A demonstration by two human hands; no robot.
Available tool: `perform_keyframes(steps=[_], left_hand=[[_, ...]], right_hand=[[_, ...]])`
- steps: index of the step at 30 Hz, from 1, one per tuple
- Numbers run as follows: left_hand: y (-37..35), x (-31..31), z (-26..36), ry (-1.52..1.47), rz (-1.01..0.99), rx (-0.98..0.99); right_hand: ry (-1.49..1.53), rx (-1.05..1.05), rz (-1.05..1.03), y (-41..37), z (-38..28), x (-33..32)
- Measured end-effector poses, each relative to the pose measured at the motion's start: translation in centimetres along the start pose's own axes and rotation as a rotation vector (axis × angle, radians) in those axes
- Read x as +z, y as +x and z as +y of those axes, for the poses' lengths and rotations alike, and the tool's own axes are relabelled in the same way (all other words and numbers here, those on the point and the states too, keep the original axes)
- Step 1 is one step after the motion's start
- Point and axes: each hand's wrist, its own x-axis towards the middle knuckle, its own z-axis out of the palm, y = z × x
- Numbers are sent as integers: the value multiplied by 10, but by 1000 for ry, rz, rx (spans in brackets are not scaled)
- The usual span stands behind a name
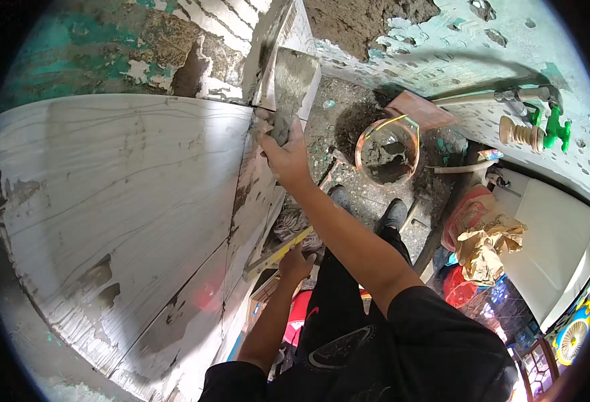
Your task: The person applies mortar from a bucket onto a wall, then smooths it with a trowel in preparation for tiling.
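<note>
My right hand (285, 153) is closed around the lower end of a trowel (293, 84). Its flat blade is smeared with grey mortar and points up along the tiled corner, overlapping the narrow tiled edge (302, 30) in this view. Lower down, my left hand (296, 265) grips a straight yellow bar (281, 252) that slants beside the tiled side. Large white veined tiles (127, 181) cover the surface to the left of both hands, with mortar smears and chipped patches on them.
A round bucket (358, 157) with mortar inside stands on the rubble-strewn floor near my shoes (394, 213). Behind it leans a reddish tile (426, 110). Green taps (558, 127) jut from the pitted wall. Crumpled brown paper (486, 251) and bags lie at right; a hammer-like tool (335, 164) is below the trowel.
</note>
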Motion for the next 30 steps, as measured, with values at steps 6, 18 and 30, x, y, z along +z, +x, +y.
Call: perform_keyframes(steps=[6,18,30], left_hand=[[2,-8,-2,-26,17,-2],[5,-29,-3,-92,115,-11],[15,-25,-6,-86,139,39]], right_hand=[[-304,-42,-6,25,-10,-5],[-194,-42,-56,38,0,-10],[-229,-62,-68,42,2,-13]])
